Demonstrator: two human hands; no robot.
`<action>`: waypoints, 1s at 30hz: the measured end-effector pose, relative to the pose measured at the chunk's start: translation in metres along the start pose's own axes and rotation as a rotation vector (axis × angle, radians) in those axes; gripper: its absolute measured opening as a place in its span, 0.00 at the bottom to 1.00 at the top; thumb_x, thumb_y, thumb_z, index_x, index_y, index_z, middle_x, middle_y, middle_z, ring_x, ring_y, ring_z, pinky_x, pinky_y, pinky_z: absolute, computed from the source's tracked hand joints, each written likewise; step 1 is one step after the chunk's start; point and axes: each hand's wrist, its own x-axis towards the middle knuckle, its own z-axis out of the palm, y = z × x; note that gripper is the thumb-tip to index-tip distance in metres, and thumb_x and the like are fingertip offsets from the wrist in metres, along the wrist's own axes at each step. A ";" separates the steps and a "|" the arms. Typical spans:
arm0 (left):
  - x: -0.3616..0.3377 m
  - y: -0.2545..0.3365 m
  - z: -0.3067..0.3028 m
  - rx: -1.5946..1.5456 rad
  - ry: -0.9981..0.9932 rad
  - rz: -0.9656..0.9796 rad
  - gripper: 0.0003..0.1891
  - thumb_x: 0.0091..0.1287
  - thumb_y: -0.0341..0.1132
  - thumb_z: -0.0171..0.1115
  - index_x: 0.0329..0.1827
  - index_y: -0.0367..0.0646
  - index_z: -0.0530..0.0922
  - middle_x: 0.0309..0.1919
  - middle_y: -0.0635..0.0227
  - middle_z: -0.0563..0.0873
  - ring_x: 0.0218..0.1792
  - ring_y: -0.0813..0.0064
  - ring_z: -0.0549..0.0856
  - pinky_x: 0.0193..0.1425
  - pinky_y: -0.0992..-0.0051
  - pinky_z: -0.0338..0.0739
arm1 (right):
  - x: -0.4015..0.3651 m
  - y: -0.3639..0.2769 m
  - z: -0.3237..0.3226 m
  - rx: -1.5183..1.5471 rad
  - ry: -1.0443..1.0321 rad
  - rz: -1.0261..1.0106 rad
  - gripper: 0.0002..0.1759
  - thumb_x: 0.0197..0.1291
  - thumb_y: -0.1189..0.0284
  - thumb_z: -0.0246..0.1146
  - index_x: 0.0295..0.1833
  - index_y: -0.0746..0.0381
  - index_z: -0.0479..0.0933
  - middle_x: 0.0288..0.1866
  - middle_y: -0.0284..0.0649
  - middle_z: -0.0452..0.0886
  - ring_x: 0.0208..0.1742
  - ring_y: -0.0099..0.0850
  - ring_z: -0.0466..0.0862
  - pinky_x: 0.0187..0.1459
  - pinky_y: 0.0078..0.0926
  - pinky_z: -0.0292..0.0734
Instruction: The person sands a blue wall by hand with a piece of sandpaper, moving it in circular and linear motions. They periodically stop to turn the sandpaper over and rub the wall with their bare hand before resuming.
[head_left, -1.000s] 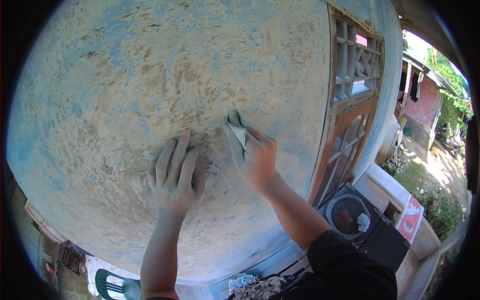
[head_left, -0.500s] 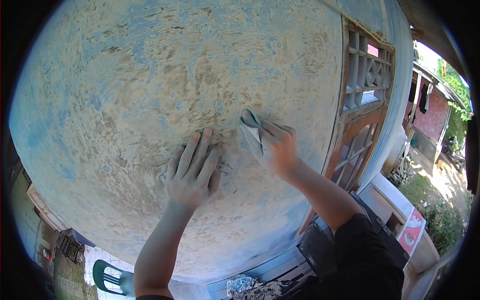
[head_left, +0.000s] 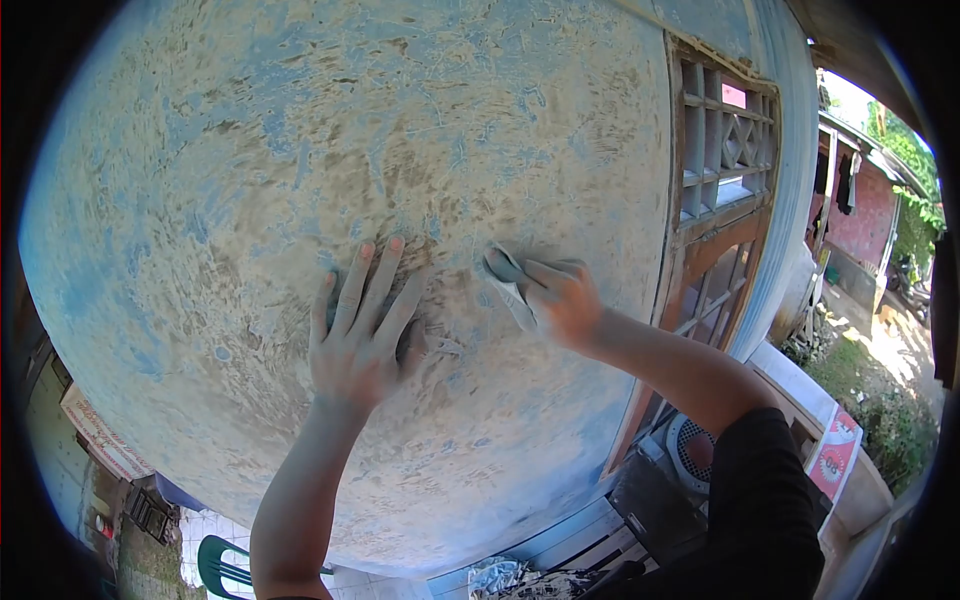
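Observation:
A worn wall (head_left: 300, 130) with patchy blue paint and bare beige plaster fills most of the head view. My left hand (head_left: 360, 340) lies on it with the fingers stretched and spread, holding nothing. To its right, my right hand (head_left: 560, 302) is closed around a folded piece of sandpaper (head_left: 512, 291), grey-green with a pale side, and presses it to the wall. Part of the sandpaper is hidden under the fingers. Grey dust coats both hands.
A wooden-framed window (head_left: 725, 180) with a lattice top is at the right. Below are a speaker (head_left: 690, 452), a wooden bench (head_left: 585, 540) and a green plastic chair (head_left: 222, 568). A printed box (head_left: 105, 432) stands far left; a pink building (head_left: 862, 218) is outside.
My left hand has slid left and slightly up the wall, its fingers spreading wider. My right hand with the sandpaper is slightly lower, and its elbow has swung outward. The view has shifted slightly.

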 end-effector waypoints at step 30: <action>-0.028 0.020 -0.002 -0.099 0.003 -0.100 0.21 0.77 0.42 0.62 0.72 0.56 0.82 0.85 0.69 0.74 0.86 0.64 0.70 0.86 0.51 0.62 | 0.003 -0.029 0.010 0.493 0.312 0.656 0.14 0.80 0.66 0.67 0.54 0.66 0.89 0.33 0.38 0.91 0.25 0.25 0.85 0.30 0.28 0.78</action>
